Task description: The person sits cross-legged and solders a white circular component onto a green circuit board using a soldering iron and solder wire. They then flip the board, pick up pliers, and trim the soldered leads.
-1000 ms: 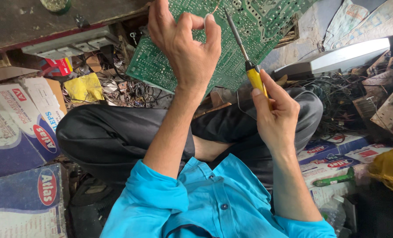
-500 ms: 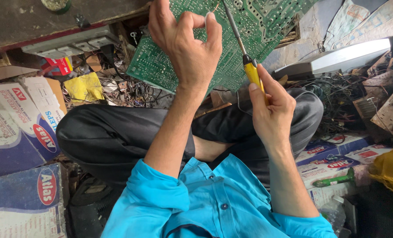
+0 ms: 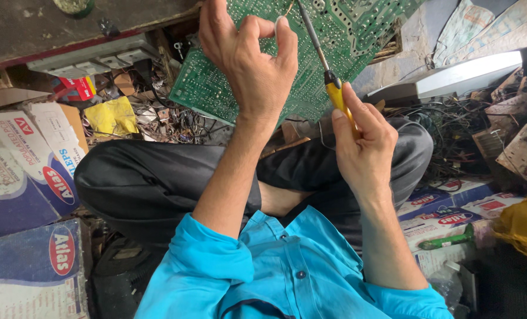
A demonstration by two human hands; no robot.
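Observation:
A large green circuit board (image 3: 228,88) stands tilted above my lap, its solder side toward me. My left hand (image 3: 248,68) is raised in front of the board, thumb and forefinger pinched together on what looks like a thin wire (image 3: 289,7) near the board's top edge. My right hand (image 3: 364,142) grips a yellow-handled tool with a long metal shaft (image 3: 334,91). The tool's tip touches the board just right of my left hand's fingertips. I sit cross-legged in dark trousers and a bright blue shirt.
Printed cardboard boxes (image 3: 27,171) lie at the left, with a yellow rag (image 3: 113,115) and tangled wires (image 3: 169,127) beyond my knee. A grey flat device (image 3: 452,80), scrap boards (image 3: 523,142), a green-handled tool (image 3: 452,239) and a yellow cloth (image 3: 523,227) crowd the right.
My right hand and the yellow-handled tool have shifted slightly up and toward the board. My left hand keeps its pinch in the same place.

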